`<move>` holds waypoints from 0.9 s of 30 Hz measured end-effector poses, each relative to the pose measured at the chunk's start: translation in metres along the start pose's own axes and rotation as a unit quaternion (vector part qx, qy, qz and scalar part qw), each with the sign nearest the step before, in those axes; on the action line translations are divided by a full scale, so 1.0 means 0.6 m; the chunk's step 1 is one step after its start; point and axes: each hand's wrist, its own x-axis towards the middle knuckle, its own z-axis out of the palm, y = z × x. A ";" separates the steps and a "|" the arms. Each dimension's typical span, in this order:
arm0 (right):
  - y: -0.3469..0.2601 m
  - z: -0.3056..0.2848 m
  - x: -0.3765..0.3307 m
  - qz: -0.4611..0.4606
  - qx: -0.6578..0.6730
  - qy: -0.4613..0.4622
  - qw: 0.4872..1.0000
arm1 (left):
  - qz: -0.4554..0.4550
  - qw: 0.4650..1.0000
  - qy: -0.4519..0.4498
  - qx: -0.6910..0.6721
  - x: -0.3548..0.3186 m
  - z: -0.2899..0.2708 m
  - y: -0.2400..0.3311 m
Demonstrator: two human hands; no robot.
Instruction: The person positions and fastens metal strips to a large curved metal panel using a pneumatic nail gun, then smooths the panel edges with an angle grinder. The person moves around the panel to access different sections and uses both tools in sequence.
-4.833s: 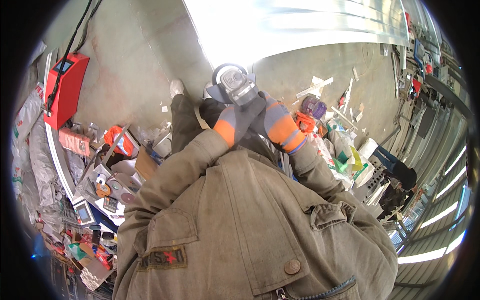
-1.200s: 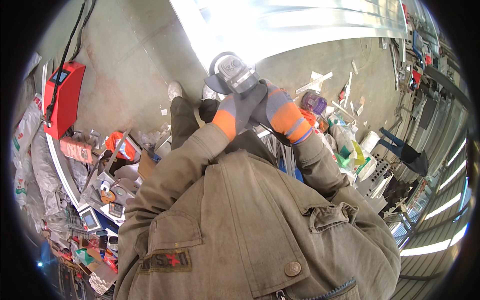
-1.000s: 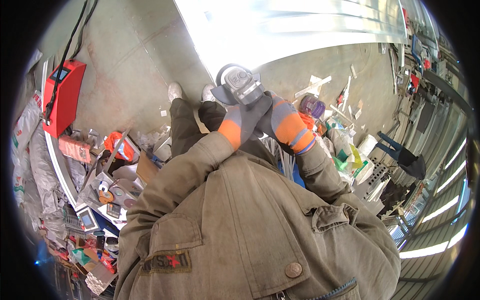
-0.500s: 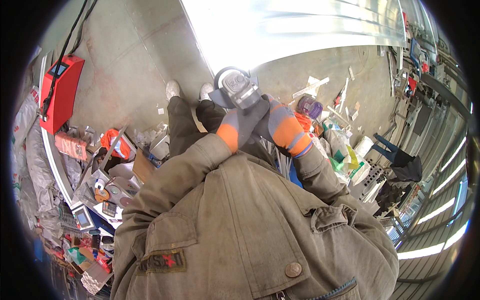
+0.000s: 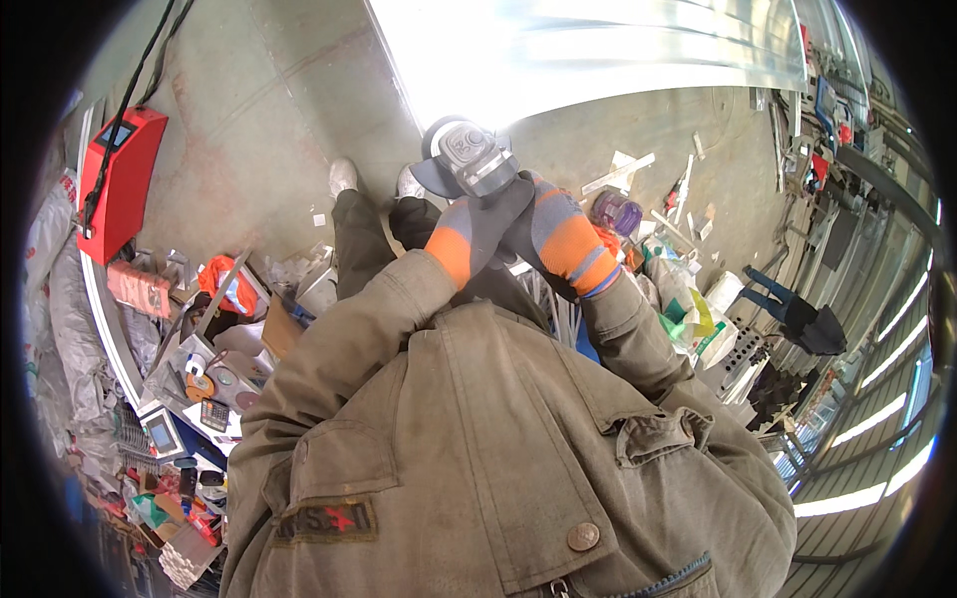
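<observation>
I hold an angle grinder out in front of me, its grey metal head and dark guard turned away from my body. My left hand, in a grey and orange glove, is closed around the grinder's body just behind the head. My right hand, gloved alike, is wrapped round the same body from the right, against the left one. The rear of the grinder is hidden by the gloves. Just beyond its head lies the near edge of a large shiny metal sheet, very bright in the glare.
On the left stand a red machine with a small screen and a cluttered bench with a calculator. Plastic bags, a purple container and scrap strips lie to the right. Another person is farther right.
The grinder and both my hands have shifted slightly forward and left, keeping their grip. The person at the far right has changed posture a little.
</observation>
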 end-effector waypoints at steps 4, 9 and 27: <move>0.005 0.015 0.001 0.001 -0.073 -0.045 0.996 | -0.028 0.999 0.008 0.014 -0.030 0.016 0.017; -0.003 0.020 0.011 -0.070 -0.042 0.007 0.997 | -0.030 0.998 0.036 0.045 -0.020 0.002 0.027; -0.020 0.001 0.021 -0.041 0.037 0.029 0.998 | 0.034 0.993 0.024 0.111 -0.008 -0.012 0.039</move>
